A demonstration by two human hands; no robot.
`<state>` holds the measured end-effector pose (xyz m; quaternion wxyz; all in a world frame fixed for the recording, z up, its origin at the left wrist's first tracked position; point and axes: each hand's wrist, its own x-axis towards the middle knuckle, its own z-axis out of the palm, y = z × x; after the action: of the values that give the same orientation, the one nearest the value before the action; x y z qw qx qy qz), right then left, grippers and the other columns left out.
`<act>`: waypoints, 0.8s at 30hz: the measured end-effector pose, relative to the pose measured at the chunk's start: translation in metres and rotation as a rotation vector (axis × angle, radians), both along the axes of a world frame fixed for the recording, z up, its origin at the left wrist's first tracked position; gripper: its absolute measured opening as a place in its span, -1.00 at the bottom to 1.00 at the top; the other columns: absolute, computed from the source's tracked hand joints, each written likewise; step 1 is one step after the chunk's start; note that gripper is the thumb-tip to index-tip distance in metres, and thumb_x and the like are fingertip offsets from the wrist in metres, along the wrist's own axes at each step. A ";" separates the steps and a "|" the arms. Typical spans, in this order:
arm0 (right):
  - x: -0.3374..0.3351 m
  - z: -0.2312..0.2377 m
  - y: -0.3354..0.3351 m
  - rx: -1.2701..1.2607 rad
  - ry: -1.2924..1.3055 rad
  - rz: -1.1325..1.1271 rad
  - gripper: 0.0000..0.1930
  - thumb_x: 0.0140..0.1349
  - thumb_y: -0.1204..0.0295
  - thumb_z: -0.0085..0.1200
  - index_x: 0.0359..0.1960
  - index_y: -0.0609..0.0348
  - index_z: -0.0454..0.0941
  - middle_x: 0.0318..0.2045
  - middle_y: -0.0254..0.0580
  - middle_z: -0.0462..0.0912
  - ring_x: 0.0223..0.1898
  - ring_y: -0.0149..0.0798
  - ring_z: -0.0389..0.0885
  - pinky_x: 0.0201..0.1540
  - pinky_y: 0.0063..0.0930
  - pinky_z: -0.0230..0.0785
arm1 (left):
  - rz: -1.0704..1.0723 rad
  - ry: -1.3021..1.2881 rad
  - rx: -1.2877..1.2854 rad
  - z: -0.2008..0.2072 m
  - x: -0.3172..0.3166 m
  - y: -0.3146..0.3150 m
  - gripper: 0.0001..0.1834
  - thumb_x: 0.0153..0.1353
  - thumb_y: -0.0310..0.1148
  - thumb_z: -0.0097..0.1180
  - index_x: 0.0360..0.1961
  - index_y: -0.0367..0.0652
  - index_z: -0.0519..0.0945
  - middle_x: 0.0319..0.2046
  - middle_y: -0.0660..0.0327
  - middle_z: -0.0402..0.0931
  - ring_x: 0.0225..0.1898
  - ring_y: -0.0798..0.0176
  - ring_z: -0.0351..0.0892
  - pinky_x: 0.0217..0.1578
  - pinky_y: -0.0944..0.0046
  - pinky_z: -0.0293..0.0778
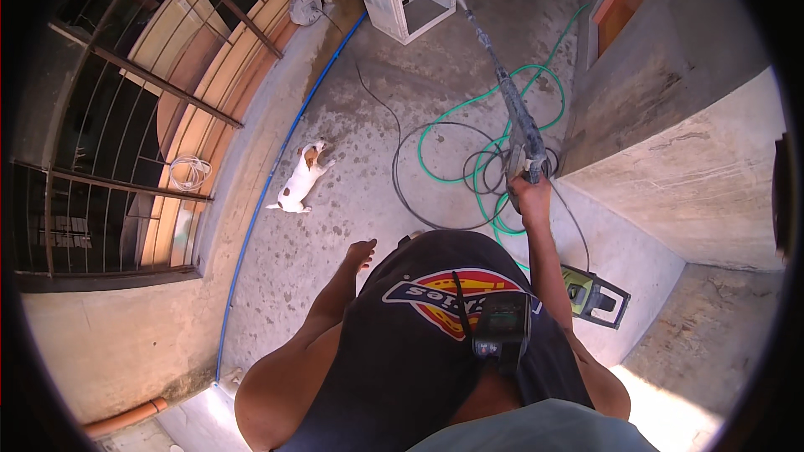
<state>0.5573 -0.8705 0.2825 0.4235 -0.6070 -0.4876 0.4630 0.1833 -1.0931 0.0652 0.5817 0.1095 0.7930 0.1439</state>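
My right hand (531,197) is closed round the grip of a pressure washer gun (521,121). Its long dark lance reaches forward to a white box-shaped metal casing (404,0) with an open front, standing on the wet concrete. A pale spray shows at the lance's tip, close to the casing's right side. Low at my left side hangs my left hand (362,254), its fingers loosely bent and apart, holding nothing. Beside my right forearm stands the green and black pressure washer body (593,296), partly hidden by the arm.
A white dog with brown patches (302,177) lies on the floor ahead to the left. Green hose (435,169) and dark hose (397,176) loop across the concrete. A blue pipe (280,153) runs along the left wall below a barred window (134,125). Concrete walls (682,167) stand right.
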 end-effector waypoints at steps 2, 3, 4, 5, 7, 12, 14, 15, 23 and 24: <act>-0.001 0.004 0.000 0.009 -0.020 -0.008 -0.83 -0.06 0.42 0.13 -0.47 0.28 0.52 -0.60 -0.34 0.51 -0.53 -0.45 0.41 -0.43 -0.46 0.28 | 0.003 -0.003 0.011 0.001 0.000 0.001 -0.41 0.12 0.09 0.03 0.05 -0.09 0.48 -0.11 0.19 0.52 -0.16 0.14 0.49 -0.14 -0.03 0.45; -0.002 0.006 0.001 0.020 -0.043 -0.019 -0.79 -0.05 0.38 0.13 -0.51 0.32 0.50 -0.65 -0.28 0.50 -0.56 -0.43 0.41 -0.45 -0.42 0.27 | 0.002 -0.003 0.011 0.004 0.001 0.003 -0.41 0.12 0.09 0.03 0.05 -0.09 0.48 -0.11 0.19 0.52 -0.16 0.14 0.49 -0.14 -0.03 0.45; -0.001 0.006 0.002 0.019 -0.042 -0.020 -0.79 -0.05 0.38 0.13 -0.51 0.32 0.50 -0.65 -0.28 0.50 -0.56 -0.43 0.41 -0.45 -0.42 0.27 | -0.002 0.009 0.011 0.007 0.001 0.006 -0.42 0.12 0.09 0.03 0.04 -0.10 0.49 -0.12 0.20 0.53 -0.17 0.15 0.49 -0.15 -0.02 0.45; 0.000 0.004 0.003 0.022 -0.046 -0.017 -0.79 -0.05 0.38 0.13 -0.51 0.33 0.50 -0.64 -0.29 0.50 -0.55 -0.43 0.41 -0.45 -0.42 0.27 | -0.006 0.021 0.012 0.010 0.002 0.008 -0.43 0.12 0.08 0.04 0.02 -0.10 0.50 -0.13 0.20 0.53 -0.19 0.16 0.49 -0.15 -0.01 0.45; 0.000 0.005 0.005 0.025 -0.046 -0.016 -0.79 -0.05 0.39 0.13 -0.51 0.33 0.50 -0.64 -0.30 0.50 -0.55 -0.44 0.41 -0.45 -0.42 0.27 | -0.001 0.023 0.034 0.013 0.001 0.008 -0.43 0.11 0.08 0.05 0.01 -0.11 0.51 -0.14 0.20 0.53 -0.20 0.16 0.49 -0.16 -0.01 0.44; -0.002 0.013 0.009 0.044 -0.060 -0.009 -0.79 -0.04 0.38 0.12 -0.52 0.33 0.49 -0.65 -0.32 0.49 -0.56 -0.45 0.39 -0.47 -0.43 0.26 | -0.005 0.027 0.054 0.016 -0.002 0.012 -0.44 0.10 0.07 0.06 -0.02 -0.12 0.52 -0.15 0.20 0.53 -0.20 0.16 0.49 -0.17 -0.01 0.44; -0.002 0.015 0.011 0.055 -0.057 0.002 -0.79 -0.04 0.38 0.12 -0.52 0.33 0.49 -0.65 -0.32 0.48 -0.57 -0.45 0.39 -0.47 -0.43 0.26 | -0.002 0.030 0.041 0.016 -0.002 0.013 -0.46 0.09 0.06 0.06 -0.04 -0.12 0.52 -0.16 0.20 0.53 -0.19 0.15 0.49 -0.16 -0.01 0.44; -0.001 0.015 0.012 0.065 -0.056 0.011 -0.79 -0.03 0.38 0.11 -0.52 0.33 0.49 -0.66 -0.32 0.48 -0.58 -0.45 0.38 -0.48 -0.42 0.26 | -0.004 0.031 0.041 0.016 -0.002 0.014 -0.46 0.09 0.06 0.06 -0.04 -0.12 0.52 -0.16 0.20 0.53 -0.19 0.15 0.49 -0.16 -0.01 0.44; -0.003 0.005 0.017 0.061 -0.036 -0.013 -0.82 -0.05 0.41 0.12 -0.51 0.31 0.49 -0.63 -0.30 0.50 -0.56 -0.44 0.40 -0.46 -0.43 0.27 | 0.005 0.038 0.044 0.022 0.000 0.015 -0.50 0.08 0.02 0.05 -0.06 -0.09 0.54 -0.17 0.20 0.54 -0.19 0.15 0.51 -0.16 0.00 0.45; -0.002 0.003 0.017 0.051 -0.035 0.002 -0.85 -0.06 0.43 0.14 -0.50 0.27 0.50 -0.60 -0.33 0.52 -0.53 -0.44 0.42 -0.43 -0.46 0.28 | 0.000 0.042 0.042 0.021 0.000 0.015 -0.50 0.08 0.02 0.05 -0.06 -0.09 0.54 -0.17 0.20 0.54 -0.19 0.15 0.51 -0.16 0.00 0.45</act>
<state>0.5554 -0.8531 0.2859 0.4297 -0.6035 -0.5072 0.4403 0.1833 -1.0784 0.0866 0.5627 0.1246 0.8018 0.1581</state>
